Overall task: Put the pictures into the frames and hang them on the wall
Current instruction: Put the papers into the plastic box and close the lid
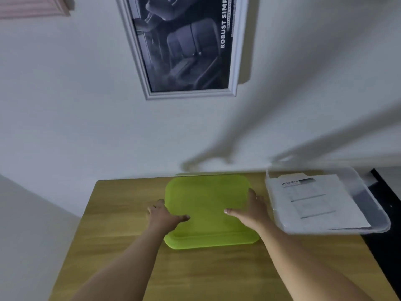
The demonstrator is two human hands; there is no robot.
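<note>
A white frame (237, 46) holding a dark car-interior picture (186, 44) hangs on the wall above the table. Part of a pink frame (32, 7) hangs at the top left. An empty green tray (208, 196) lies on the wooden table (121, 246). My left hand (165, 216) grips the tray's left edge, thumb on top. My right hand (251, 209) grips its right edge the same way. A clear plastic tray (377, 216) at the right holds printed sheets (314, 200).
The table stands against the white wall (86, 105). A dark surface (386, 205) lies beyond the table's right edge. Bare wood spreads in front of the green tray.
</note>
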